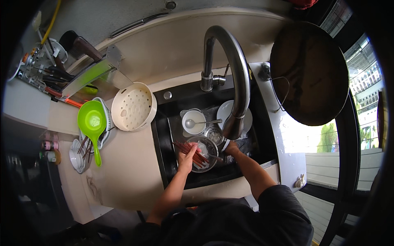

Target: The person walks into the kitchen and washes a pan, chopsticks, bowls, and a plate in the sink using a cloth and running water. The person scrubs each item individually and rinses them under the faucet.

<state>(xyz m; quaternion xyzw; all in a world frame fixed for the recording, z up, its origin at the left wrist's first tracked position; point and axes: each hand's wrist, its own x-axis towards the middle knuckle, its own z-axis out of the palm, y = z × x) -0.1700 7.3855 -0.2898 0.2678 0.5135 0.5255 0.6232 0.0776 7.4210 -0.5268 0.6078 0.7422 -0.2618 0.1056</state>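
My left hand (pixel 187 157) grips a bundle of reddish-brown chopsticks (pixel 200 158), held slantwise over a round bowl (pixel 212 166) in the black sink (pixel 172 181). Pale wet contents and a utensil handle show inside that bowl. My right hand (pixel 232 148) is beside the faucet's spout, against a white curved edge (pixel 226 144); its fingertips are hidden, so its grip is unclear. Behind the hands stands a white bowl (pixel 186 126) with a metal spoon (pixel 190 123) lying across it. A small clear bowl (pixel 214 135) and a white plate (pixel 225 107) are close by.
The metal gooseneck faucet (pixel 238 61) arches over the sink. To the left are a perforated cream steamer basket (pixel 134 107), a green ladle-shaped strainer (pixel 89 115) and a knife rack (pixel 89 83). A large dark pan (pixel 307 73) leans at right; garlic (pixel 300 180) lies on the ledge.
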